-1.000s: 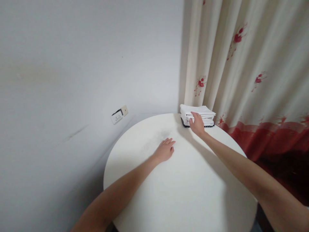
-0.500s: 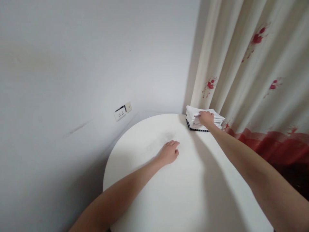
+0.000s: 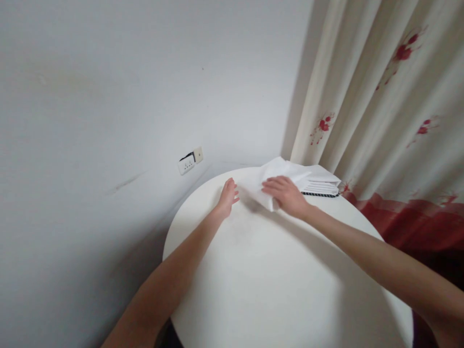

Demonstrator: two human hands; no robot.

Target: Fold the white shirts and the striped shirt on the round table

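My right hand [image 3: 287, 194] grips a white cloth [image 3: 282, 168], which is partly unfolded and blurred by motion over the far part of the round white table [image 3: 268, 280]. At the cloth's right lies a stack of folded white cloths [image 3: 324, 180] with a black-and-white edging strip beneath it. My left hand [image 3: 227, 197] hovers over the table just left of the loose cloth, its fingers apart and holding nothing. A gap shows between that hand and the cloth.
A pale wall with a power socket [image 3: 186, 165] stands close behind the table's left edge. On the right, a cream curtain [image 3: 348, 92] with red flowers and a red lower band hangs behind the stack. A grey smudge [image 3: 242, 232] marks the tabletop.
My right hand has drawn a cloth leftward off the stack, and it has come partly unfolded. My left hand has moved away to the left and farther back, its fingers opening.
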